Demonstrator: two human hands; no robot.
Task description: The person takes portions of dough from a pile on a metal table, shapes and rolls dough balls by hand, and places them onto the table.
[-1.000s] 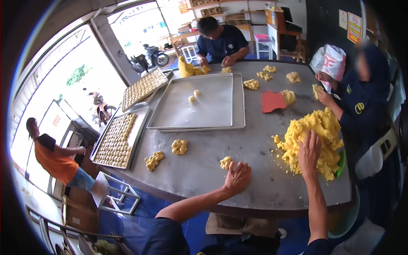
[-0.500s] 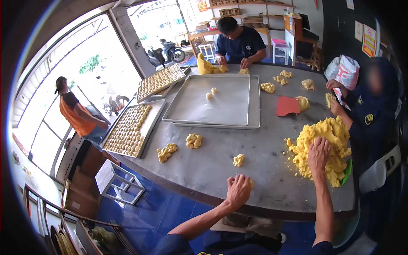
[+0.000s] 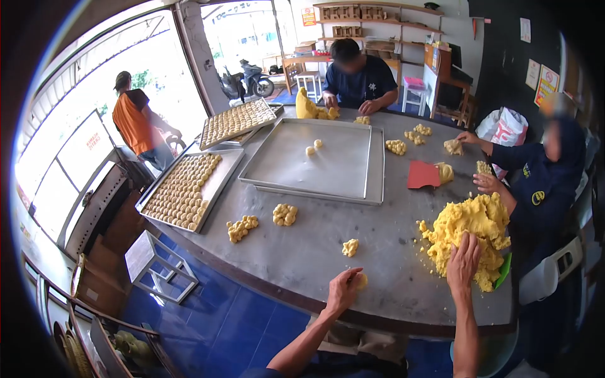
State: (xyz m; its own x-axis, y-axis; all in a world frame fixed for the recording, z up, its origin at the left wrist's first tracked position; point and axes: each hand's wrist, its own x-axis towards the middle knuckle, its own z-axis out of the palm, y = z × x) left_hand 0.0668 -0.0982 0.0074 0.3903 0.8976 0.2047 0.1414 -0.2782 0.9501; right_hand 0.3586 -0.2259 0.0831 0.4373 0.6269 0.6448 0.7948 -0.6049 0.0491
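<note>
My left hand is curled near the front edge of the metal table, holding a small pale-yellow piece of dough at its fingertips. My right hand presses its bent fingers into the near side of a big crumbly yellow mound; its fingertips are partly hidden, but they seem closed on some of that mass. A small dough cluster lies just beyond my left hand. Two larger clusters of dough balls, one lumpy and one rounder, sit farther left.
A tray of dough balls lies at the left, with another full tray behind it. A large tray holds two balls mid-table. A red scraper lies right. Co-workers sit at the far side and right; a stool stands left.
My view has shifted slightly. My left hand has turned, showing the dough piece more. The co-worker at right now reaches to a dough lump. The person in orange outside has turned away.
</note>
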